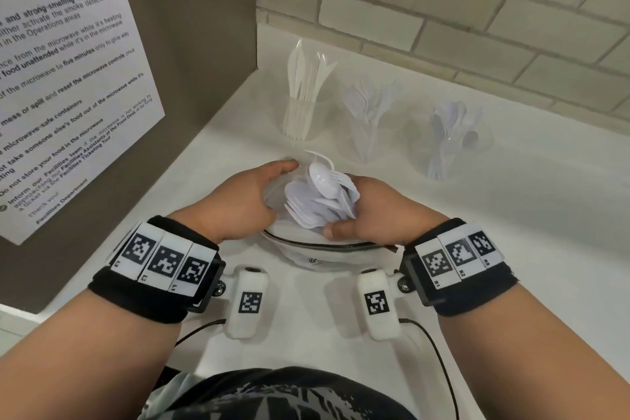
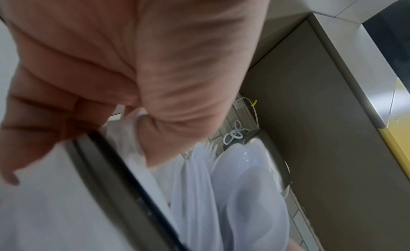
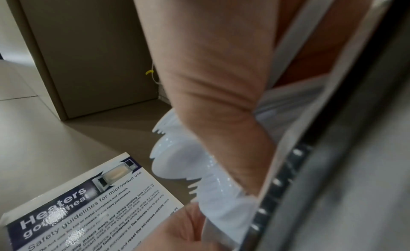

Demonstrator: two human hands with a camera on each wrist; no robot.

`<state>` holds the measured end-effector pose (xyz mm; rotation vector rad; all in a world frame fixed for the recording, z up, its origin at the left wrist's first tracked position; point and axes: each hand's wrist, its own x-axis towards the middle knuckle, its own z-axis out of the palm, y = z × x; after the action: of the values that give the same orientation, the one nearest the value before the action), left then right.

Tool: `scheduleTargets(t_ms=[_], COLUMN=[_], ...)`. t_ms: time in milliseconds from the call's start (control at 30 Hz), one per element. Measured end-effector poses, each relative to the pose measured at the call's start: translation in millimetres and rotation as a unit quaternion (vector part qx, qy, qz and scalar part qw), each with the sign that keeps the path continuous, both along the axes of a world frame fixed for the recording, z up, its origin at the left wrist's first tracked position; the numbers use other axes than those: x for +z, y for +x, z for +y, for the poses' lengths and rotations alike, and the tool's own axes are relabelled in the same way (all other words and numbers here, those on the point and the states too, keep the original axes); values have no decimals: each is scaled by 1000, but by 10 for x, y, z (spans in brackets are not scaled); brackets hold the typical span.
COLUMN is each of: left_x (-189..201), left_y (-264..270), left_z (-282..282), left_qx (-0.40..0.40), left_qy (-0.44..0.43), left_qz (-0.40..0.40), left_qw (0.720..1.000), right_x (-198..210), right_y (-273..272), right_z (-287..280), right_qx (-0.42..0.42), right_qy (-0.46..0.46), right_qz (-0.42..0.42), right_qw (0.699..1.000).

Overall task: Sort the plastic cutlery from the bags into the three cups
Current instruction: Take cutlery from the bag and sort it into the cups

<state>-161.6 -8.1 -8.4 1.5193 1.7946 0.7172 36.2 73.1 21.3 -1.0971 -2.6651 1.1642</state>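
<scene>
White plastic cutlery (image 1: pixel 322 196) bunches at the mouth of a zipped bag (image 1: pixel 327 249) on the counter (image 1: pixel 511 249). The right hand (image 1: pixel 371 208) curls around the bundle; the left hand (image 1: pixel 238 201) grips the bag's edge, short of three cups (image 1: pixel 368 133).

Office kitchenette: microwave safety notice (image 1: pixel 68 78), tiled wall (image 1: pixel 477 10), counter (image 1: pixel 511 215).
</scene>
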Motion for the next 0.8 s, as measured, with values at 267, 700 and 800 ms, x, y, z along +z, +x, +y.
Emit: scheduleTargets(t_ms=[267, 700, 800], left_x=[50, 592, 637], left_y=[62, 281, 372], left_z=[28, 193, 326], left_qx=[-12, 97, 91], left_qy=[25, 154, -46], left_qz=[-12, -465, -604], left_qw=[1000, 867, 790], right_x=[-53, 686, 845], right_y=[-59, -144, -197], right_z=[-43, 103, 111], right_qx=[-34, -233, -251], right_qy=[-19, -249, -278], right_qz=[41, 487, 520], right_qw=[998, 804, 768])
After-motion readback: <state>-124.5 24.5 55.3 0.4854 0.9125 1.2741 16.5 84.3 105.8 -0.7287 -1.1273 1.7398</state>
